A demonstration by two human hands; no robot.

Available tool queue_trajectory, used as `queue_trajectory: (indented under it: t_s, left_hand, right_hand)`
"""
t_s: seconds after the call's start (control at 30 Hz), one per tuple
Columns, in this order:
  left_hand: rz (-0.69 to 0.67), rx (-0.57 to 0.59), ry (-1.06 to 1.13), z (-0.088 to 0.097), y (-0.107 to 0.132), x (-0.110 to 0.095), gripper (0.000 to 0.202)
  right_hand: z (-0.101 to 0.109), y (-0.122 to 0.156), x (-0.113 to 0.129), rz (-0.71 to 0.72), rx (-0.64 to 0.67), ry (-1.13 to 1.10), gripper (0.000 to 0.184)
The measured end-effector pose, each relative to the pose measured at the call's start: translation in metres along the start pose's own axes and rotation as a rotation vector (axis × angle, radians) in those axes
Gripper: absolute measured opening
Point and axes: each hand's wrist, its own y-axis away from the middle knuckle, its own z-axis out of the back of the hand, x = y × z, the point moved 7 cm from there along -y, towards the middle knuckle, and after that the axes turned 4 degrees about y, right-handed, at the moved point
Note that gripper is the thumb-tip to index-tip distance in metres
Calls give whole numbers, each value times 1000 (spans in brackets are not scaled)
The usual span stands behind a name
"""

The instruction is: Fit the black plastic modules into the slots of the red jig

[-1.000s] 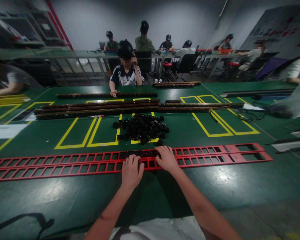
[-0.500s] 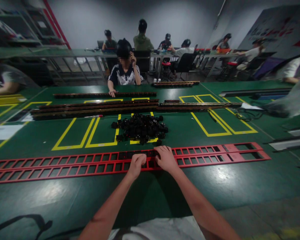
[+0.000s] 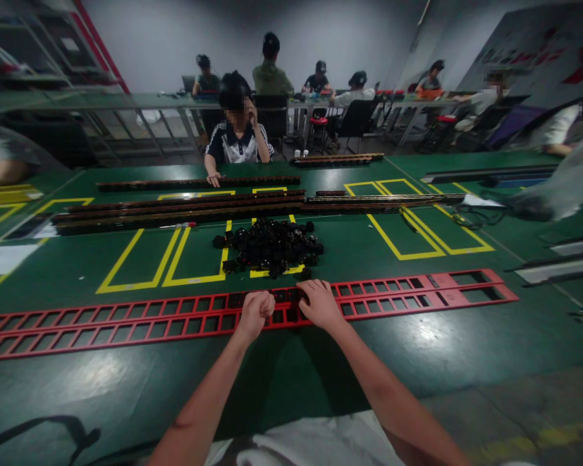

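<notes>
Across the green table (image 3: 140, 382) lies a long red frame (image 3: 471, 294) with two rows of rectangular openings. Several black block-like pieces (image 3: 280, 295) sit in openings around the middle. My left hand (image 3: 256, 314) is closed in a fist over the frame; whatever it may hold is hidden. Just right of it, my right hand (image 3: 320, 303) curves over the frame, fingers at the far rail and thumb lower down, gripping it. Behind the frame is a heap of small black parts (image 3: 276, 246).
Long dark strips (image 3: 184, 210) lie beyond the heap, and yellow tape outlines (image 3: 126, 285) mark the table. A co-worker (image 3: 238, 139) sits opposite, one hand on another strip (image 3: 267, 182). Dark and pale profiles (image 3: 554, 268) lie at the right; other people work at the back.
My left hand has shifted slightly left, widening the gap between my hands and showing more black pieces in the frame. The right hand stays at about the same place on it.
</notes>
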Motion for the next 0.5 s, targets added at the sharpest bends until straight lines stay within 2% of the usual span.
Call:
queue_trajectory:
  t_s: [0.17, 0.27, 0.37, 0.43, 0.5]
  left_hand:
    - [-20, -14, -122, -4, 1, 2, 58]
    - [-41, -44, -274, 4, -5, -5, 51]
    - [-87, -128, -479, 34, -25, -29, 37]
    - [-126, -219, -631, 65, -42, -49, 25]
    - [-147, -300, -779, 96, -57, -65, 26]
  right_hand:
    - [-1, 0, -1, -1, 10, 0, 44]
    - [-2, -1, -2, 0, 8, -7, 45]
    - [-2, -1, -3, -2, 9, -4, 44]
    - [-2, -1, -3, -2, 8, 0, 43]
    - [-1, -1, -2, 1, 5, 1, 42]
